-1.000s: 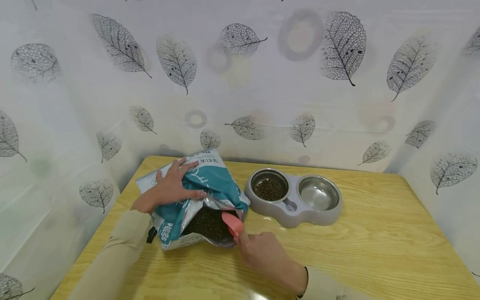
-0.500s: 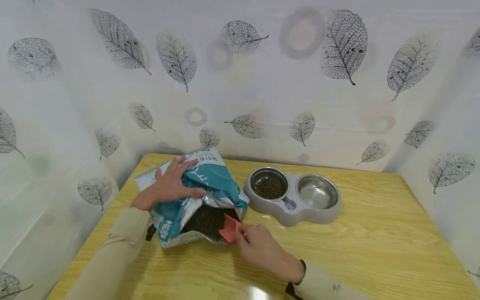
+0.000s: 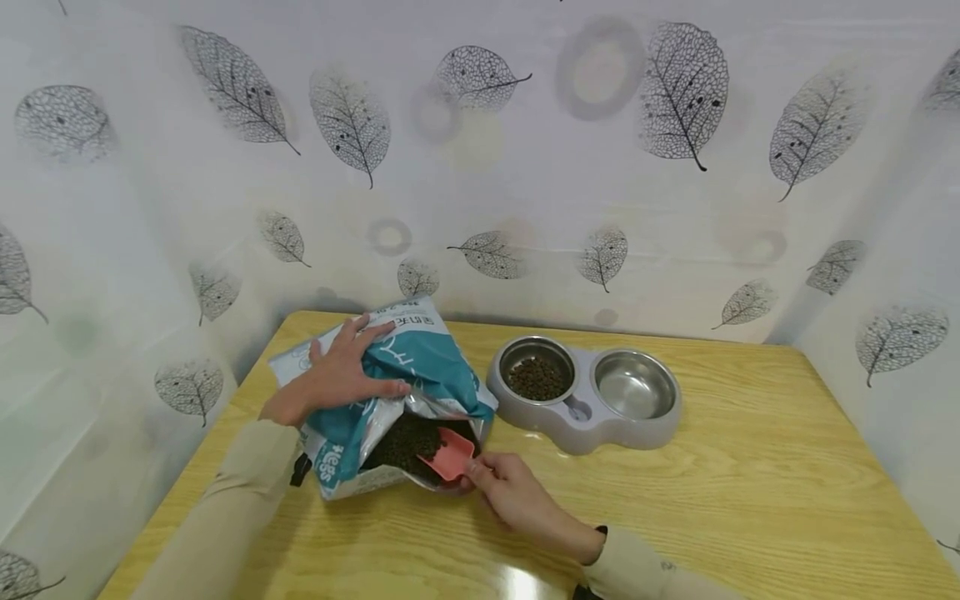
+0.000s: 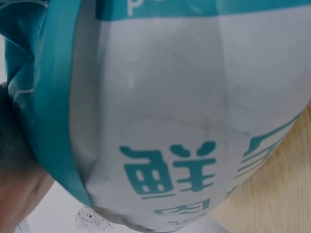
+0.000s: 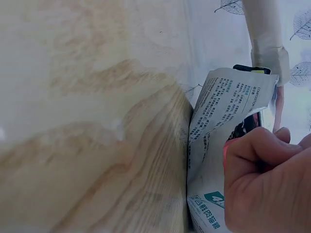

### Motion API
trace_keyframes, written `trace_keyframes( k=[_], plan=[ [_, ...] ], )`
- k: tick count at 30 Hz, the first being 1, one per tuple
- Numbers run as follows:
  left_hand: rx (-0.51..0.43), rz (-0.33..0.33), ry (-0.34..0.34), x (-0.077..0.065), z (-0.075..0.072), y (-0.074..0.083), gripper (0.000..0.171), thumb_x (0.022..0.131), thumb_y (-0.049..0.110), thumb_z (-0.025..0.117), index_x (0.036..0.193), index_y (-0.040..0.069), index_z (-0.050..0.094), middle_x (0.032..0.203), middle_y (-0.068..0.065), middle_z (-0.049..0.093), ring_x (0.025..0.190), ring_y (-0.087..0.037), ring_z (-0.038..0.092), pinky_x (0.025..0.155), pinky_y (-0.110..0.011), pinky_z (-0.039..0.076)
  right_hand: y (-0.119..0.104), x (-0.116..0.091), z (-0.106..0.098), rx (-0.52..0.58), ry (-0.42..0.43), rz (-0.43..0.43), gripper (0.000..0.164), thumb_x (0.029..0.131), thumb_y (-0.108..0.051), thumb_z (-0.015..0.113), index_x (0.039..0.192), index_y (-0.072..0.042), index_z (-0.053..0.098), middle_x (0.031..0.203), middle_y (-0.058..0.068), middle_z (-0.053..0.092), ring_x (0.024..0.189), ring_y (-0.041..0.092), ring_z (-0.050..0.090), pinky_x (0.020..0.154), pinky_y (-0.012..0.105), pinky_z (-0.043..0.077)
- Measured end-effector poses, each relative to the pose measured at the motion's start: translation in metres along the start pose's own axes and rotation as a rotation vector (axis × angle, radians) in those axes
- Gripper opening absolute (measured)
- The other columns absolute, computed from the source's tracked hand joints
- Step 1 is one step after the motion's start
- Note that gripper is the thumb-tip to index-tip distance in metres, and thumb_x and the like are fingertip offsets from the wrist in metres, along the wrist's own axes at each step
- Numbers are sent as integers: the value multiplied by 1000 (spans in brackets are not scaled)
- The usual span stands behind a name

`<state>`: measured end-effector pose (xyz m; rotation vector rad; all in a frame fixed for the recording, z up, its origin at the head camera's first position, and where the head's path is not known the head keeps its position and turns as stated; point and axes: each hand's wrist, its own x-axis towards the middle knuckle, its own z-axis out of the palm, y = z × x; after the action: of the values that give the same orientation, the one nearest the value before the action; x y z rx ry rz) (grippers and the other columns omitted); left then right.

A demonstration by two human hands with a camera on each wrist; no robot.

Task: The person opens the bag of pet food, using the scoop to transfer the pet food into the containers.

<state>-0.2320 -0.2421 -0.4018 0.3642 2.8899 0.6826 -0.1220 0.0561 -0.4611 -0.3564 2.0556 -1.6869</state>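
A teal and white pet food bag (image 3: pixel 442 354) lies on its side on the table, its mouth gaping toward me with brown kibble (image 3: pixel 405 442) inside. My left hand (image 3: pixel 341 371) rests spread on top of the bag, thumb near the opening. Printed white film of the bag (image 4: pixel 160 87) fills most of the left wrist view. My right hand (image 3: pixel 517 496) pinches the handle of a pink scoop (image 3: pixel 452 456), whose bowl is in the bag's mouth, its front edge at the kibble. In the right wrist view, my curled fingers hide most of the scoop.
Right of the bag stands a grey double feeder (image 3: pixel 577 429). Its left steel bowl (image 3: pixel 525 346) holds some kibble, while the right steel bowl (image 3: pixel 636 387) shows bare metal. The wooden table (image 3: pixel 765 467) meets a leaf-patterned curtain (image 3: pixel 525 167) at the back and sides.
The scoop has gone from upright at the right of the bag's mouth to lower and flatter, its bowl further left at the kibble. My left hand has stayed on the bag.
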Motion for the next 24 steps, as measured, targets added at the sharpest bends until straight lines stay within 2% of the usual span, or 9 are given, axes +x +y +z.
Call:
trace_keyframes(
  k=[4,9,17,24],
  plan=[
    [1,-7,-2,1,1,-1,108,78,74,73,164,30,24,172,-18,3,156,-51,10,111,-84,-11,-2,-5,-3,126,-33,78,39,111,-25,46,99,8,63,51,-5,39,39,6,28,38,21,24],
    [11,-11,-3,1,1,-2,109,78,74,73,164,30,24,172,-19,3,156,-51,10,111,-84,-11,-2,-9,-7,179,-39,96,39,111,-25,46,99,7,62,52,-5,40,40,6,26,38,21,23],
    [10,-13,-1,2,0,-1,109,78,75,72,164,29,24,172,-19,3,156,-52,11,111,-84,-10,7,-9,-10,224,-60,80,40,110,-25,48,102,13,59,55,-6,41,43,6,27,39,20,24],
    [18,-5,-2,1,-1,0,108,79,74,72,164,29,24,172,-20,4,156,-51,11,110,-85,-8,18,-7,-16,269,-153,26,49,111,-33,46,109,16,52,62,-6,45,46,5,30,42,19,27]
  ],
)
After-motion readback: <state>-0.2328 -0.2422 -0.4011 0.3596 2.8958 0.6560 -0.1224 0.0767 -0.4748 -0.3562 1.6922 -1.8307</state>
